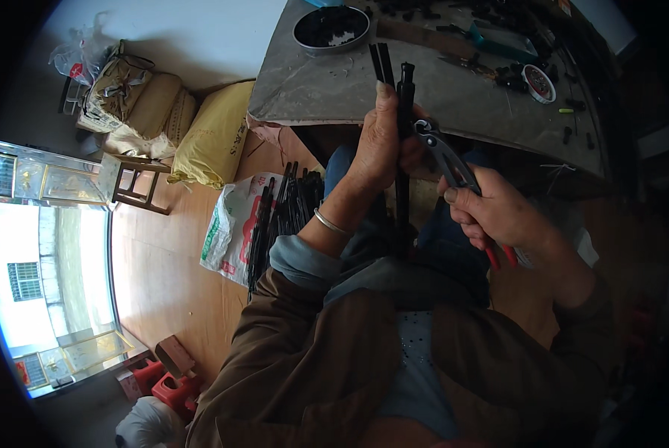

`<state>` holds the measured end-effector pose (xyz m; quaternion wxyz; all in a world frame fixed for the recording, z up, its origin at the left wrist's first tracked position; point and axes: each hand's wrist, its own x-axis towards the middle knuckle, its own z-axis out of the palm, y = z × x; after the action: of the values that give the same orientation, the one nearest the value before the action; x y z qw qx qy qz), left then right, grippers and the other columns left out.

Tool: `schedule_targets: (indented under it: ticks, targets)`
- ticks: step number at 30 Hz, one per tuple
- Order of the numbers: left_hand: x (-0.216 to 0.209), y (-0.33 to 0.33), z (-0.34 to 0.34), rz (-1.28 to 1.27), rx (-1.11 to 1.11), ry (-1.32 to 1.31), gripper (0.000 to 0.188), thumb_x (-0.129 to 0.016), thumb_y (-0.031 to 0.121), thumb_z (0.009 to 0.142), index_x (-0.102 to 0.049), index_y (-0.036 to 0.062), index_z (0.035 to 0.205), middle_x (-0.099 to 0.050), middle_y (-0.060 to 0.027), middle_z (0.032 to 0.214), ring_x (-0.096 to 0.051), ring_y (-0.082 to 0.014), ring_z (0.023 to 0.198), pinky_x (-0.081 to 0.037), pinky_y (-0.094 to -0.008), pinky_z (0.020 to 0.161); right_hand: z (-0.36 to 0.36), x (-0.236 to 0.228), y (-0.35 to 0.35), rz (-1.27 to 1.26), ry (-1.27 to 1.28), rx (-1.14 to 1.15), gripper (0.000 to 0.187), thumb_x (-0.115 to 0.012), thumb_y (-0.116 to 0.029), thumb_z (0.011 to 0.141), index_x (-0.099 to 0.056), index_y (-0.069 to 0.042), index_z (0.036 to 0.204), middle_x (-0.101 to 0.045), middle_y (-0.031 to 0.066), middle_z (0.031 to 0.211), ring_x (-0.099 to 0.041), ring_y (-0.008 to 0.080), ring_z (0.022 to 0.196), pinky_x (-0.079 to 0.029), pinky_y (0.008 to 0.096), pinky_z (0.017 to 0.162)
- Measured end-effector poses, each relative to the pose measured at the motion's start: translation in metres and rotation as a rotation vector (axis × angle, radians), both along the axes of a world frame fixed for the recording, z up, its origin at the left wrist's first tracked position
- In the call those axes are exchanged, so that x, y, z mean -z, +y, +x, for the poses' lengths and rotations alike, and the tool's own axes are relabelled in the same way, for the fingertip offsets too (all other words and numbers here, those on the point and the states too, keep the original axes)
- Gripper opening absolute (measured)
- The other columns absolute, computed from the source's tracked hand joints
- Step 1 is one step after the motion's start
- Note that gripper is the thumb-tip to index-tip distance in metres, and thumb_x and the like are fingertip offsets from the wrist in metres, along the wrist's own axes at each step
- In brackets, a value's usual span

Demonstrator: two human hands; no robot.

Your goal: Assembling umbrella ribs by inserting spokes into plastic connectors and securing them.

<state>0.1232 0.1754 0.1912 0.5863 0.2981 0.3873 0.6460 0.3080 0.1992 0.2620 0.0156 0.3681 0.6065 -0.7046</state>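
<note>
My left hand [377, 149] is closed around a slim black rod bundle [406, 97], held upright in front of the table edge. Part of the bundle rises above my thumb, and its lower end runs down between my knees. In my right hand [495, 205] is a pair of pliers [454, 166] with a grey metal head and red handle ends. The pliers' jaws are right beside the bundle, near the left hand's fingers. Whether they grip anything there is too dark to tell.
A grey-covered table [304, 82] stands ahead, bearing a round bowl [330, 48] of small black parts, a teal tray [502, 41] and a small round dish [539, 84]. More black rods [282, 209] lie on a white sack [230, 231] at left. Beyond are a yellow sack [213, 134] and a wooden stool [136, 183].
</note>
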Motion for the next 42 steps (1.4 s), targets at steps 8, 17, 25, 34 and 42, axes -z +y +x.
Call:
schedule_targets:
  ticks: [8, 17, 25, 34, 42]
  targets:
    - [0.001, 0.0, -0.002, -0.025, 0.065, -0.018, 0.078, -0.025, 0.074, 0.088, -0.057, 0.0034, 0.084, -0.031, 0.0037, 0.045, -0.03, -0.0079, 0.037, -0.025, -0.0236, 0.036, 0.004, -0.001, 0.002, -0.001, -0.017, -0.02, 0.014, -0.049, -0.017, 0.097, -0.047, -0.003, 0.1, -0.043, -0.0027, 0.064, -0.042, 0.0034, 0.045, -0.041, 0.0212, 0.04]
    - [-0.006, -0.006, 0.007, 0.005, 0.029, 0.059, 0.073, -0.025, 0.07, 0.091, -0.055, 0.0034, 0.083, -0.032, 0.0027, 0.046, -0.032, -0.0082, 0.037, -0.026, -0.0239, 0.036, 0.01, -0.009, 0.0, 0.006, -0.067, -0.031, 0.012, -0.045, -0.011, 0.097, -0.047, 0.0, 0.103, -0.044, -0.0018, 0.065, -0.041, 0.0041, 0.046, -0.04, 0.0211, 0.04]
    - [-0.015, -0.016, 0.016, -0.036, -0.043, 0.102, 0.068, -0.03, 0.068, 0.092, -0.053, 0.0042, 0.082, -0.039, 0.0008, 0.047, -0.037, -0.0081, 0.037, -0.028, -0.0228, 0.036, 0.013, -0.029, -0.004, -0.003, -0.155, -0.061, 0.014, -0.045, -0.012, 0.097, -0.046, 0.0, 0.103, -0.043, -0.0016, 0.065, -0.04, 0.0041, 0.046, -0.04, 0.0217, 0.041]
    - [-0.013, -0.018, 0.015, -0.038, -0.006, 0.089, 0.068, -0.031, 0.07, 0.09, -0.052, 0.006, 0.08, -0.04, 0.0011, 0.047, -0.038, -0.0077, 0.037, -0.029, -0.0225, 0.036, 0.01, -0.032, -0.01, -0.045, -0.184, -0.073, 0.015, -0.047, -0.016, 0.097, -0.046, -0.002, 0.1, -0.043, -0.0021, 0.063, -0.04, 0.005, 0.046, -0.04, 0.0223, 0.041]
    - [0.002, 0.006, -0.013, 0.086, 0.068, 0.051, 0.081, -0.024, 0.073, 0.089, -0.055, -0.0001, 0.105, -0.033, 0.0033, 0.047, -0.033, -0.0075, 0.037, -0.028, -0.0228, 0.036, -0.005, 0.017, 0.019, 0.717, -0.097, -0.095, 0.021, -0.054, -0.017, 0.094, -0.05, 0.001, 0.105, -0.059, 0.0073, 0.074, -0.06, 0.0188, 0.064, -0.051, 0.0319, 0.06]
